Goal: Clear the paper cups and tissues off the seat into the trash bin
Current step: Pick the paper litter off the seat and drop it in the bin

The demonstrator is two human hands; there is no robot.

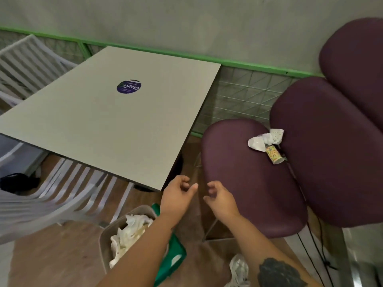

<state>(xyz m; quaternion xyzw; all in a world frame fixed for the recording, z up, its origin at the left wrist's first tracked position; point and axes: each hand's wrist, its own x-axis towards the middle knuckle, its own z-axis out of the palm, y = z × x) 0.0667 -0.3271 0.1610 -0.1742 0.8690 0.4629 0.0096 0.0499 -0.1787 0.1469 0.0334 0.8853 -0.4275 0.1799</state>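
On seat [238, 172], paper cups [269, 143]

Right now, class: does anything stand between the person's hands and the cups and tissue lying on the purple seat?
Nothing visible does. The left hand and right hand hover empty at the near edge of the purple seat; only bare cushion lies between them and the paper cups and tissue at its far side.

Cups [274, 150] and tissue [262, 138] lie on the seat [244, 183] at right; trash bin [107, 241] at lower centre; worktop [107, 121] at left
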